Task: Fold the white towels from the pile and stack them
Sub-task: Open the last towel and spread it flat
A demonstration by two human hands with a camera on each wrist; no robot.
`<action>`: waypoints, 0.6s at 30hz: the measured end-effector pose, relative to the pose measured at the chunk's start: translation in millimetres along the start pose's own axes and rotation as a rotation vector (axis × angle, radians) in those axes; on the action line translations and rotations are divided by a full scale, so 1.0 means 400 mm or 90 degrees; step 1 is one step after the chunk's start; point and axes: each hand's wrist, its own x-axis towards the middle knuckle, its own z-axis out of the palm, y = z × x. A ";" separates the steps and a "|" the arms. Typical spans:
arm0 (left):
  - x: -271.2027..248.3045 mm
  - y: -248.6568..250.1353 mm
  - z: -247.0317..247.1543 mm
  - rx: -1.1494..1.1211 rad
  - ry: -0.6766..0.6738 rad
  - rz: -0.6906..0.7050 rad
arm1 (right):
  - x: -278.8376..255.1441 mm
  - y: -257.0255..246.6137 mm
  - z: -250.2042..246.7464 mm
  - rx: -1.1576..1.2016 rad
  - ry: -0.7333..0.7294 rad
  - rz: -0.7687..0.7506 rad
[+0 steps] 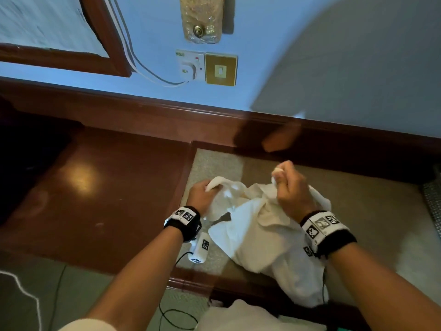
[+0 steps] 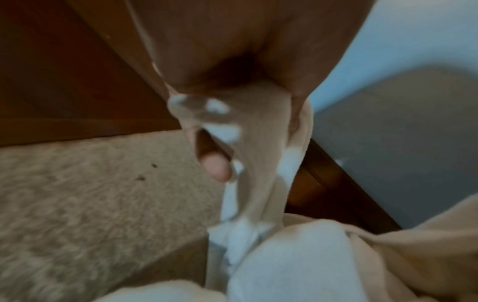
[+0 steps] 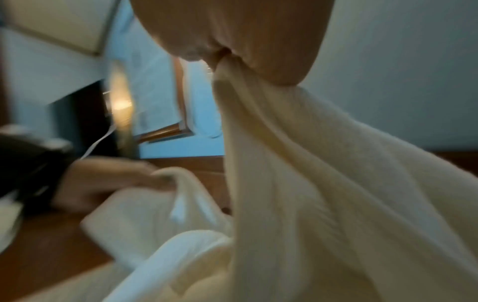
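A crumpled white towel (image 1: 260, 225) lies on the speckled stone counter (image 1: 214, 163), part of it hanging over the front edge. My left hand (image 1: 202, 192) grips one bunched end of it at the left. My right hand (image 1: 288, 187) grips another bunched part a little higher, lifted off the surface. In the left wrist view the towel (image 2: 258, 143) runs down from my closed palm, with one fingertip (image 2: 217, 167) showing. In the right wrist view the towel (image 3: 297, 163) hangs in folds from my fist, and my left hand (image 3: 108, 183) shows blurred at the left.
A dark polished wooden top (image 1: 102, 187) adjoins the counter on the left. The blue wall carries a socket with a plug (image 1: 191, 66), a brass switch plate (image 1: 220, 69) and a framed board (image 1: 47, 27). More white cloth (image 1: 250, 316) lies below the counter's front edge. Cables trail on the floor.
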 end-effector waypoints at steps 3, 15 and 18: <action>0.023 0.012 0.008 0.031 -0.028 -0.016 | -0.023 -0.054 0.118 -0.187 -0.293 -0.125; 0.017 -0.122 -0.138 0.282 -0.093 -0.093 | -0.099 0.046 0.386 -0.463 -0.646 -0.020; -0.007 -0.150 -0.136 0.216 -0.049 -0.109 | -0.108 0.043 0.392 -0.480 -0.670 -0.030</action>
